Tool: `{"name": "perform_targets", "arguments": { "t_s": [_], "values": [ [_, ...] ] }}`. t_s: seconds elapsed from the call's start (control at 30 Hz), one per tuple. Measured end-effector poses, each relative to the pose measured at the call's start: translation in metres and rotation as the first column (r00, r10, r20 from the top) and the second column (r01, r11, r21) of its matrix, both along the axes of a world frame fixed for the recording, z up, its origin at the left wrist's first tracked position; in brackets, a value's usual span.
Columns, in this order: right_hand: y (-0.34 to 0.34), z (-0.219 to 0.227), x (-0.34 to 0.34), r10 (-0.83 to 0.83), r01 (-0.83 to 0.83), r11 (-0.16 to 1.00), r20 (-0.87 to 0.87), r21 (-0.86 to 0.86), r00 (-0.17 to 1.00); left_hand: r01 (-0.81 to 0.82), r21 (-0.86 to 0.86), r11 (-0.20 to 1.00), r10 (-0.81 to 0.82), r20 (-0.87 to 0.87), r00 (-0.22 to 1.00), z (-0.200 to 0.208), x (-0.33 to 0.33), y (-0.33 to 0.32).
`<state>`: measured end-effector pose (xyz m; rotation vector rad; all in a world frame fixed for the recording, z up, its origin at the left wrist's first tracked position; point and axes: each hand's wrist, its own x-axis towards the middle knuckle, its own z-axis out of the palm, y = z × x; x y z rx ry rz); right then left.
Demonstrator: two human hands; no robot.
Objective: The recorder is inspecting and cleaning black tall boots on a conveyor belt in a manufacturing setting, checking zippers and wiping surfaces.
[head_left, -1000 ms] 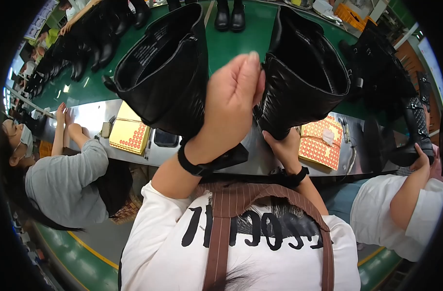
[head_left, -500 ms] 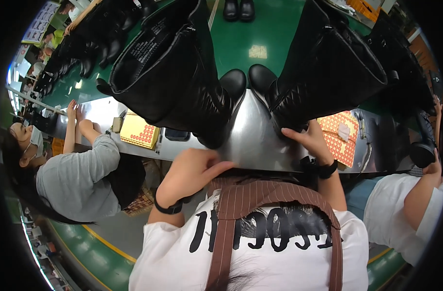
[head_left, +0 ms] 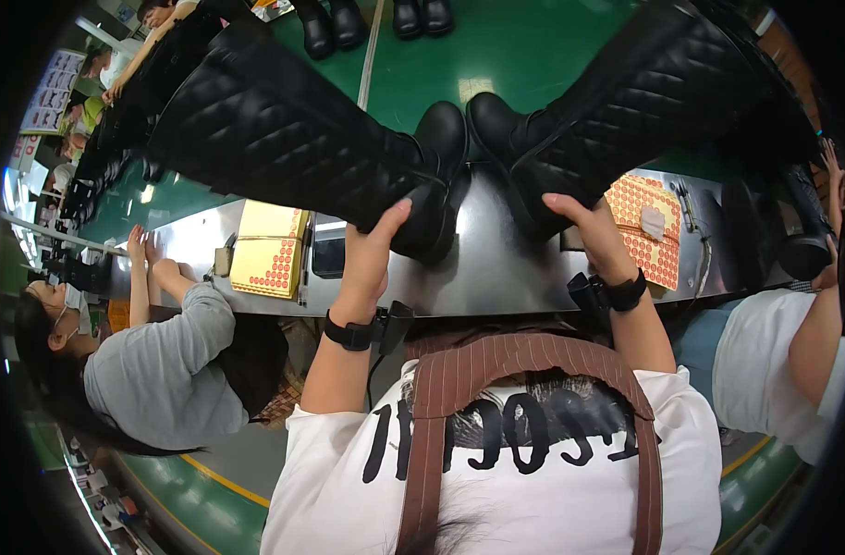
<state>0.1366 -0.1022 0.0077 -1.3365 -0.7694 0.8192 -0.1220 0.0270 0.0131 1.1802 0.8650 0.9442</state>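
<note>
Two tall black boots with quilted shafts stand in front of me, toes together and shafts leaning apart. My left hand (head_left: pixel 371 248) is closed round the heel area of the left boot (head_left: pixel 279 129), its thumb along the side and its other fingers hidden. On the other side, my right hand (head_left: pixel 600 239) grips the heel area of the right boot (head_left: pixel 626 97) in the same way, fingers mostly out of sight behind it. Under the boots lies a shiny metal worktop (head_left: pixel 484 268). Each of my wrists wears a black band with a small device.
Yellow sticker sheets with red dots (head_left: pixel 263 254) lie left, beside a dark flat tray (head_left: pixel 330 252). More dotted sheets (head_left: pixel 646 222) lie right. Beyond runs a green surface (head_left: pixel 413 83) with further black boots (head_left: pixel 422 17). Co-workers sit on both sides, the left one in a grey top (head_left: pixel 159 356).
My left hand has gone from free near the bench edge to holding the left boot. Both boots have turned, so their quilted sides now show and the shafts lean further outward.
</note>
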Motion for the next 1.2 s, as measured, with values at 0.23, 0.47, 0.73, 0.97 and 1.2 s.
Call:
{"name": "perform_targets", "arguments": {
  "t_s": [0.23, 0.47, 0.73, 0.97, 1.2],
  "values": [
    [0.009, 0.025, -0.002, 0.136, -0.004, 0.963, -0.474, 0.268, 0.87, 0.102, -0.146, 0.984, -0.021, 0.473, 0.881, 0.038, 0.036, 0.005],
    [0.016, 0.042, -0.03, 0.067, -0.055, 0.998, 0.471, -0.04, 0.879, -0.012, 0.255, 0.967, -0.089, 0.379, 0.921, -0.02, 0.069, 0.008],
    [0.048, 0.032, -0.011, -0.171, 0.14, 0.983, 0.306, 0.12, 0.936, 0.211, 0.816, 0.538, 0.228, -0.381, 0.896, -0.07, 0.054, 0.008],
    [0.07, 0.011, 0.009, 0.324, -0.211, 0.943, -0.571, 0.256, 0.754, 0.162, 0.903, 0.399, 0.037, -0.192, 0.981, 0.048, 0.046, -0.046],
    [0.02, 0.041, 0.056, 0.462, 0.093, 0.674, -0.517, 0.733, 0.721, 0.096, 0.184, 0.978, -0.145, 0.274, 0.951, 0.046, 0.069, 0.021]
  ]
}}
